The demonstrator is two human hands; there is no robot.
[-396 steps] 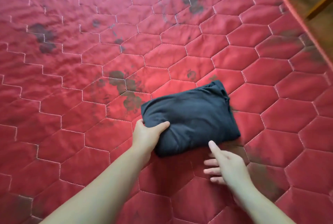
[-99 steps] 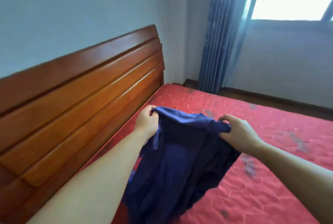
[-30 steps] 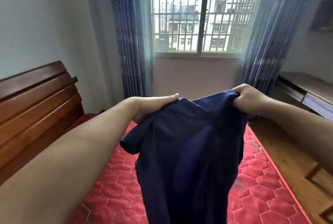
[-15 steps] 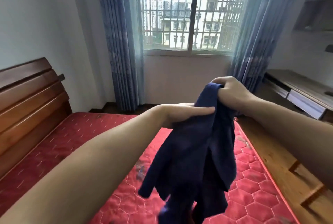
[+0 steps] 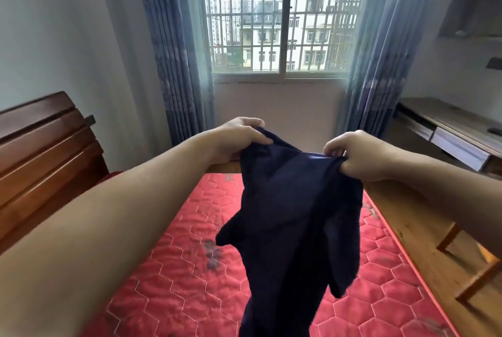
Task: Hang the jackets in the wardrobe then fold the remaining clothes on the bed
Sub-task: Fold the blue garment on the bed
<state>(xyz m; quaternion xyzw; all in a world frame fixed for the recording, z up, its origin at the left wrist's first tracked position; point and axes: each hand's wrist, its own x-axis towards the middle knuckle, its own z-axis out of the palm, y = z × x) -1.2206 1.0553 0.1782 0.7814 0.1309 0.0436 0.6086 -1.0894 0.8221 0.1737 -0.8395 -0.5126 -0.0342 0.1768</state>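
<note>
A dark navy garment [image 5: 293, 217] hangs in the middle of the frame, held up in the air above the bed [image 5: 173, 277] by both hands. The left hand [image 5: 239, 137] pinches the top edge of the cloth at its upper left corner, thumb over the fabric; the right hand [image 5: 358, 156] has its grip closed round a bunched fold at the upper right, fingers curled in. The cloth is stretched between the two grips and falls in loose folds to the lower edge of the frame, with a short sleeve-like flap sticking out on its left side and another lobe hanging at its lower right. The bed below carries a bare red mattress quilted in a hexagon pattern, with dark smudges near the centre. A wooden slatted headboard [image 5: 40, 157] stands at the left edge of the frame against a pale wall. Straight ahead, at the top centre, is a barred window [image 5: 277, 19] showing apartment buildings outside, flanked by blue-grey curtains [image 5: 176, 46] on both sides. At the right edge stands a wooden worktop [image 5: 445, 125] with a pale drawer front, and a wall shelf above it in the upper right corner. Wooden flooring [image 5: 407, 222] runs along the right side of the bed, with wooden furniture legs at lower right.
</note>
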